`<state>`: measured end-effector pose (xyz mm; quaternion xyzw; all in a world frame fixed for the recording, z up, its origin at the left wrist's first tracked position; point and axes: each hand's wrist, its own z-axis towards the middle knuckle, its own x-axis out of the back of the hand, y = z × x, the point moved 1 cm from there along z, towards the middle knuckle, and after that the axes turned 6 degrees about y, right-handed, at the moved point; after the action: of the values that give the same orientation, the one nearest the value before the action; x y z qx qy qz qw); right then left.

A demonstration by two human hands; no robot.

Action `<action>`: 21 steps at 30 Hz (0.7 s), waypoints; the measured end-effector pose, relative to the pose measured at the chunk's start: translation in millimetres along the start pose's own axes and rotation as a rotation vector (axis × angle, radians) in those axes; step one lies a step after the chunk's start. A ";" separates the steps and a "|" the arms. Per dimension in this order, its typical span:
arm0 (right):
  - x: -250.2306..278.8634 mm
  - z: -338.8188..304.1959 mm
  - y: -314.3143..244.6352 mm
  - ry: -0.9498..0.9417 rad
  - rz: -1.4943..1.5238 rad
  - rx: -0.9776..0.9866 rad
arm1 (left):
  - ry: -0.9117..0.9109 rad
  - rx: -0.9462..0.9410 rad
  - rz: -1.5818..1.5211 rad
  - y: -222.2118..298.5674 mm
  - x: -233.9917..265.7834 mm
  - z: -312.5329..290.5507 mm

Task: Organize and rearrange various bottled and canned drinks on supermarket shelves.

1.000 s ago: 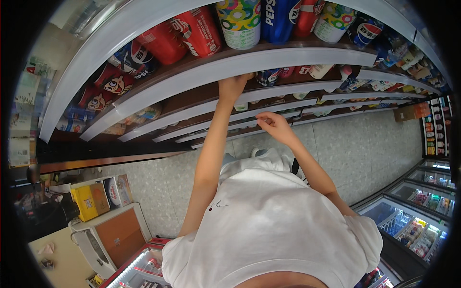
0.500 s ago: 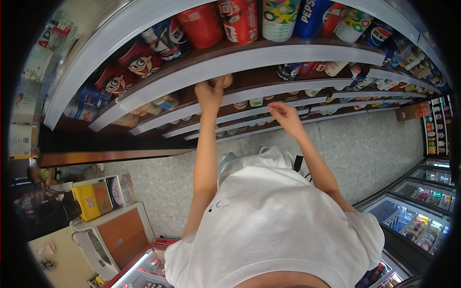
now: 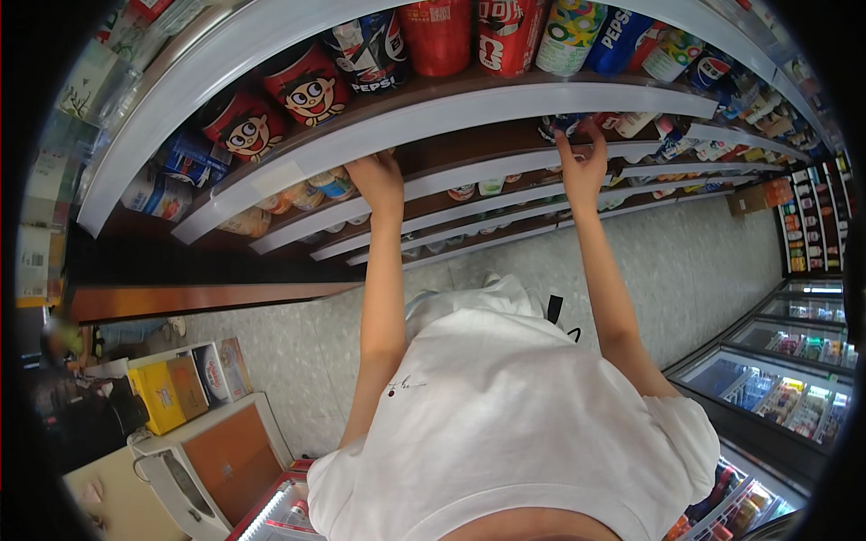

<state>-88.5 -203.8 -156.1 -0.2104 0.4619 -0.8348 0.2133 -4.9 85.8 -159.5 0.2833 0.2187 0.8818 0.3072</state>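
My left hand (image 3: pixel 377 183) reaches into the second shelf from the top, beside a row of small jars (image 3: pixel 332 185) with tan contents or lids. Its fingers are curled, their tips partly hidden, and what lies in them does not show clearly. Farther right, my right hand (image 3: pixel 585 169) is raised to the same shelf with thumb and fingers apart. Those fingertips are close to a dark blue can or bottle (image 3: pixel 561 124); whether they touch it I cannot tell. Pink and cream bottles (image 3: pixel 636 123) stand just right of it.
Above, the top shelf (image 3: pixel 424 113) carries red cans (image 3: pixel 244 126), blue cans and bottles. Lower shelves hold small tubs (image 3: pixel 492 186). A cardboard box (image 3: pixel 747 200) sits on the floor at right, near glass-topped coolers (image 3: pixel 767 388). At left is a white cabinet (image 3: pixel 221 460) with a yellow box (image 3: pixel 158 397).
My right hand has moved up and right to the shelf, its fingers spreading. My left hand has shifted slightly left toward the jars; the round tan item seen in it before no longer shows clearly.
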 end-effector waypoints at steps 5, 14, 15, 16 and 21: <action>-6.5 21.5 2.0 -0.109 -0.182 0.142 | 0.092 -0.072 -0.132 6.0 6.5 -10.7; -50.6 -15.6 -51.7 -0.265 -0.208 0.037 | -0.053 0.033 -0.263 0.2 14.2 -39.0; -58.6 -23.1 -61.7 -0.354 -0.189 0.003 | -0.098 0.042 -0.284 -2.3 11.9 -42.2; -66.4 -27.7 -64.5 -0.348 -0.192 0.000 | -0.107 0.001 -0.283 -3.2 10.3 -41.8; -108.1 -54.8 -76.3 -0.535 -0.045 0.044 | -0.127 -0.087 -0.295 -5.9 11.0 -37.4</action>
<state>-42.2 -70.2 -133.6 -0.4291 0.3660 -0.7639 0.3135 -33.2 89.4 -186.6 0.2899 0.1998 0.8160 0.4585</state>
